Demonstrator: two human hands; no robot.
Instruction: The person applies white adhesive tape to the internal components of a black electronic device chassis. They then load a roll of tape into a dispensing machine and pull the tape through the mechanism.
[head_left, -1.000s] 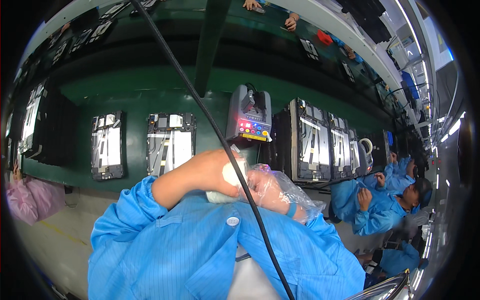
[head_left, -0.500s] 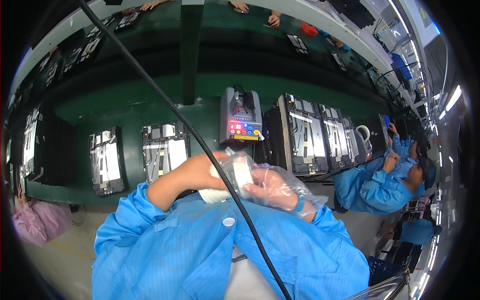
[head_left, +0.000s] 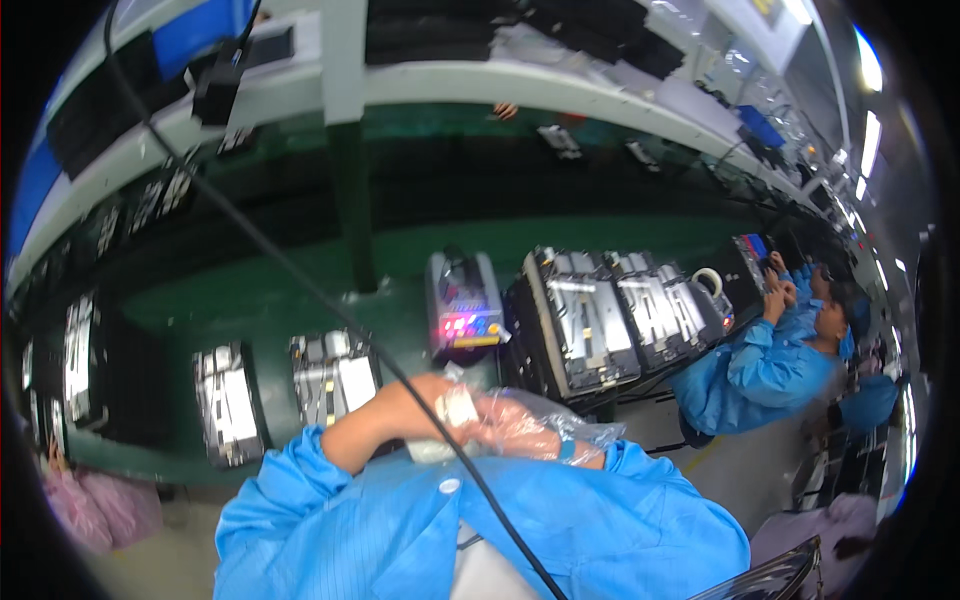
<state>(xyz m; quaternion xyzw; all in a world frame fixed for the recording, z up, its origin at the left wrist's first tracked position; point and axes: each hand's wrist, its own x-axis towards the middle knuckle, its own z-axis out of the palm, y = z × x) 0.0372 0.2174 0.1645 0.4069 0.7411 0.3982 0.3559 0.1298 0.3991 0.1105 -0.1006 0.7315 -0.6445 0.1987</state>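
Observation:
My hands meet close in front of my chest. My left hand (head_left: pixel 420 402) is closed around a white roll (head_left: pixel 457 408), which looks like tape. A second white, round piece (head_left: pixel 430 451) shows below that hand; whether it is a separate roll I cannot tell. My right hand (head_left: pixel 512 425) is inside or behind a clear plastic bag (head_left: pixel 590 432), its fingers curled against the roll. A blue band (head_left: pixel 567 450) circles the right wrist. Beyond my hands, a grey tape dispenser (head_left: pixel 465 305) with lit buttons stands on the green bench (head_left: pixel 400 300).
Opened flat device units (head_left: pixel 228 405) lie left, another (head_left: pixel 335 380) nearer my hands. Tall stacks stand at far left (head_left: pixel 82 360) and right (head_left: pixel 585 325). A black cable (head_left: pixel 260 235) crosses the view. Co-workers in blue (head_left: pixel 765 370) sit right; a pink sleeve (head_left: pixel 100 510) shows left.
My view has tilted up, so the bench sits lower and the shelf above shows more. My right hand has come closer to my left around the roll.

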